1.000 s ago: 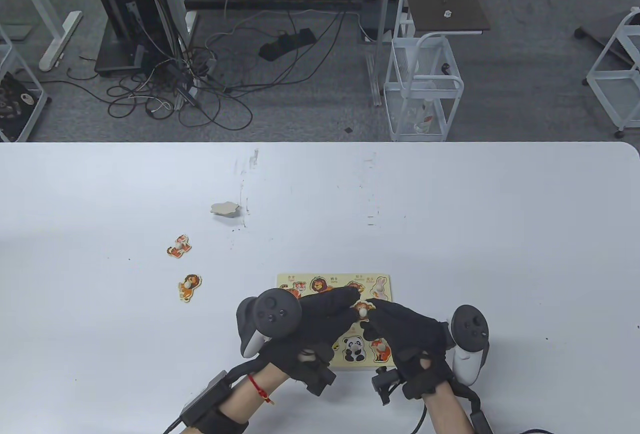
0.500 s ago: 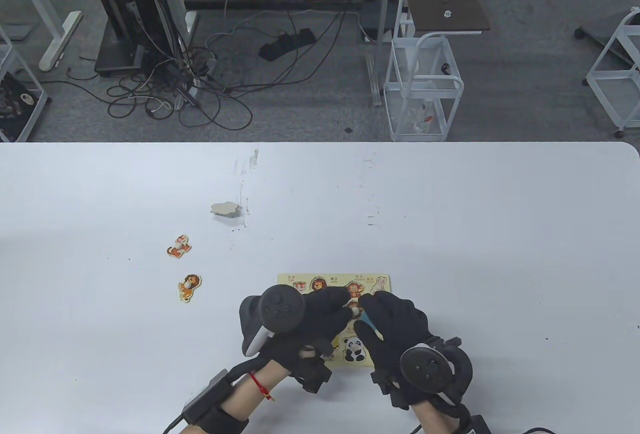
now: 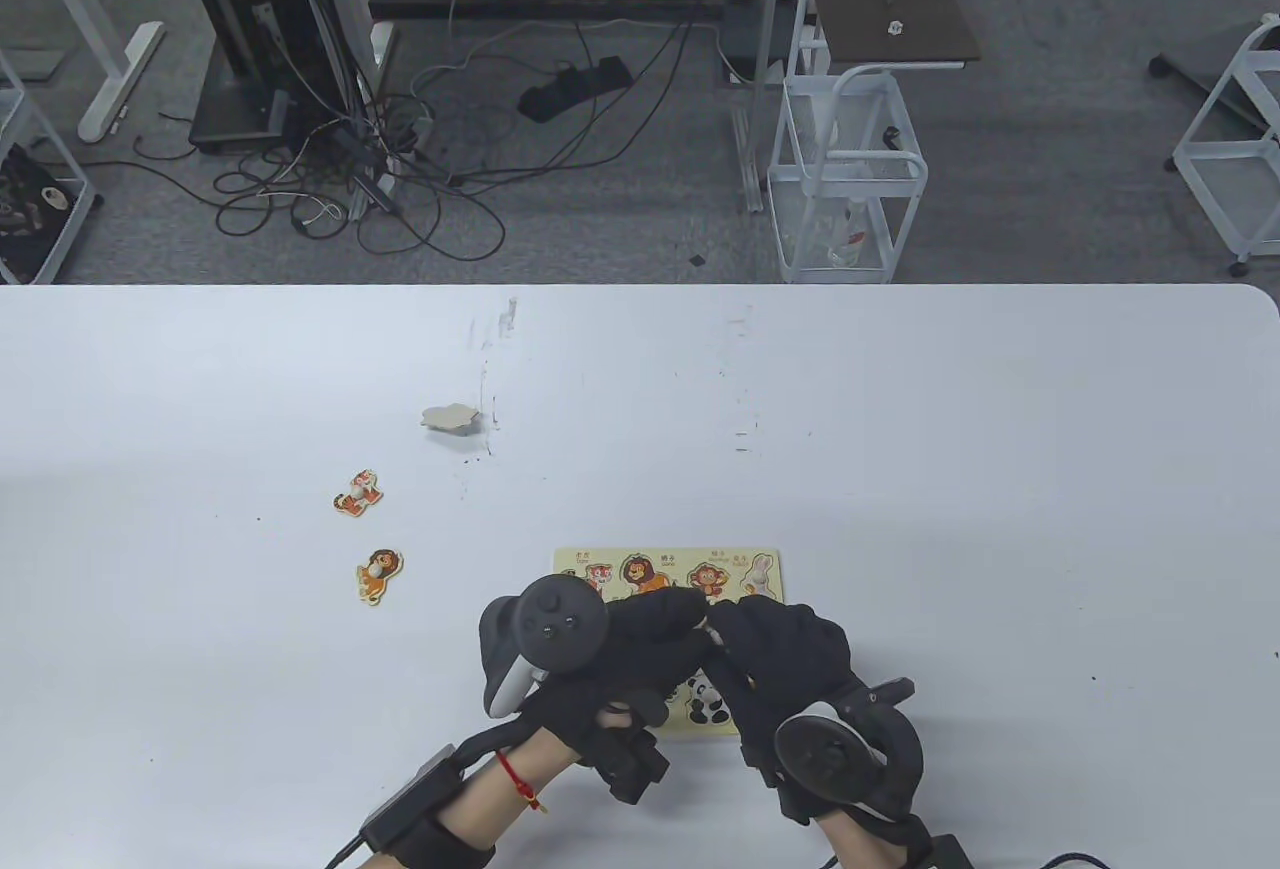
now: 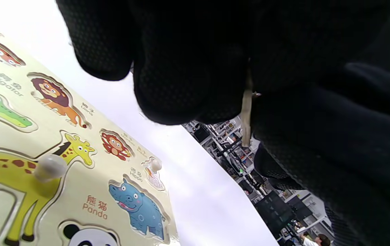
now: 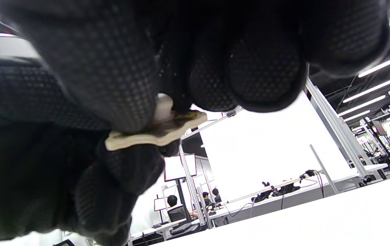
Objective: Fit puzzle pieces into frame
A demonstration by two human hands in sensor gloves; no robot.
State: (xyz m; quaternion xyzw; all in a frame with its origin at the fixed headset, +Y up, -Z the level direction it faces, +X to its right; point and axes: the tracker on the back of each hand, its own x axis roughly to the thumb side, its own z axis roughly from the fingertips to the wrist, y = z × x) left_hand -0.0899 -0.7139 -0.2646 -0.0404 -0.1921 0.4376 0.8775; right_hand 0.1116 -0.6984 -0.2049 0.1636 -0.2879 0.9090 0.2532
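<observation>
Three loose pieces (image 3: pixel 372 537) lay left of the frame (image 3: pixel 665 569). Left hand (image 3: pixel 640 634) and right hand (image 3: pixel 775 649) together pinched one knobbed piece (image 5: pixel 157 131) above it; risk: slipping, or misaligned seating.

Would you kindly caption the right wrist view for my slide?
Gloved fingers of the right hand pinch a thin wooden puzzle piece by its peg.

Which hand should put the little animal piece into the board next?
Probably the right hand. In the right wrist view its fingers pinch the puzzle piece by its white knob, above the puzzle frame. The left hand touches the piece too, so it could steady things instead.
</observation>
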